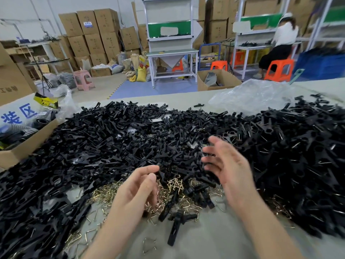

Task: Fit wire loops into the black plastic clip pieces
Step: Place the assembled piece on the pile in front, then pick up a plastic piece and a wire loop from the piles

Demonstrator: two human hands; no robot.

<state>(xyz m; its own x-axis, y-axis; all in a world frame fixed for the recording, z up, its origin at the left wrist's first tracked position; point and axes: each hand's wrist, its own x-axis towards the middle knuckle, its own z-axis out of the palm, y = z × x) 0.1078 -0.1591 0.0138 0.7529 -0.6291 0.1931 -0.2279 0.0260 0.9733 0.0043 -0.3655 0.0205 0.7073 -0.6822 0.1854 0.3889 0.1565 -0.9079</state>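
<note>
Across the middle of the frame a deep heap of black plastic clip pieces [112,146] covers most of the desk [205,242], running off the left, right and lower-left edges so its full extent is cut off. At lower centre, brass-coloured wire loops [173,186] lie in a tangled patch, partly buried under the clips and partly hidden behind the left hand [138,187]. A few stray loops sit on bare desk near the bottom edge, and one long clip [174,230] lies alone just below the patch.

That left hand hovers over the loops with its fingers loosely curved and thumb close to the forefinger. The fingertips merge with the dark pieces behind them, so I cannot tell whether they pinch anything. To its right, the right hand [225,165] is raised over the clips, released, with fingers spread and nothing in it; its outline is smeared by motion blur. Both forearms leave the frame at the bottom.

At the left edge a cardboard box [24,146] is half cut off, its contents dark and unclear. At upper right a crumpled clear plastic bag [257,96] rests on the desk behind the heap. Beyond it, blurred, a person [285,34] sits on an orange stool [280,70] at a far workstation, facing away.
</note>
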